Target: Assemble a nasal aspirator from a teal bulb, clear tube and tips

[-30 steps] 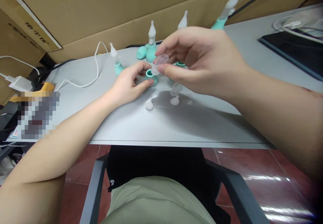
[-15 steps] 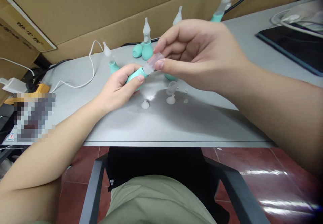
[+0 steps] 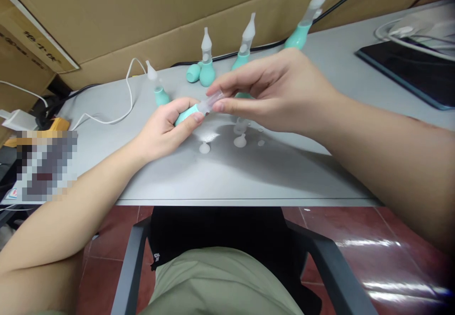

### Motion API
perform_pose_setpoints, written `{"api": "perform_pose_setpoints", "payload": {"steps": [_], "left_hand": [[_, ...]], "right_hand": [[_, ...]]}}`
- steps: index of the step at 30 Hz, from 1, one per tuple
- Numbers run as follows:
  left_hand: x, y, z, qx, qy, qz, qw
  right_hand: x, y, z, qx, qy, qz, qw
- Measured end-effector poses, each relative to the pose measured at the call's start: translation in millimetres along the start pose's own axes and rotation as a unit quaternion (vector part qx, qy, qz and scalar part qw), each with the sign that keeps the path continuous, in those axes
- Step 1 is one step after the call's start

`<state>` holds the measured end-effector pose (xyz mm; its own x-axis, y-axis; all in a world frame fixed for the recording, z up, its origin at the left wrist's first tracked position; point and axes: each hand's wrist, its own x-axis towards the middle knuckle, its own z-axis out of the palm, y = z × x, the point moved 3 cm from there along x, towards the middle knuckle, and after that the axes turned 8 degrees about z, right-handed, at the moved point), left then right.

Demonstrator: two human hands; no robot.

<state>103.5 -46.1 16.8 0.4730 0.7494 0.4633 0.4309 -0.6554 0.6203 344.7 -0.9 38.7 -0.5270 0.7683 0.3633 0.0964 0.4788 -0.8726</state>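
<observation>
**Teal bulb and clear tube, held over grey table**

Near: small translucent caps on grey tabletop. Middle: left hand grips teal rubber bulb; right hand pinches clear plastic tube at its mouth. Far: assembled teal-and-clear aspirators, upright.

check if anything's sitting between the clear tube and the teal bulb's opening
Nothing visible does. The right hand pinches the clear tube right at the mouth of the teal bulb gripped by the left hand.
</observation>
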Motion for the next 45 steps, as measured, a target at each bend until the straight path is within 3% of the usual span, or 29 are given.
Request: {"api": "perform_pose_setpoints", "payload": {"steps": [11, 19, 25, 36, 45], "left_hand": [[-3, 0, 0.1, 0.049, 0.002, 0.030, 0.998], [-3, 7, -1.8, 0.083, -0.028, 0.068, 0.994], [-4, 4, -2.5, 0.081, -0.010, 0.064, 0.995], [-5, 9, -2.0, 0.091, -0.040, 0.039, 0.994], [-5, 8, -0.1, 0.066, -0.061, 0.061, 0.994]], "right_hand": [[1, 5, -2, -0.086, -0.050, -0.017, 0.995], [2, 7, 1, -0.147, -0.086, -0.058, 0.984], [-1, 6, 2, -0.105, -0.086, -0.048, 0.990], [-1, 4, 3, -0.116, -0.103, -0.019, 0.988], [1, 11, 1, -0.118, -0.143, -0.062, 0.981]]}}
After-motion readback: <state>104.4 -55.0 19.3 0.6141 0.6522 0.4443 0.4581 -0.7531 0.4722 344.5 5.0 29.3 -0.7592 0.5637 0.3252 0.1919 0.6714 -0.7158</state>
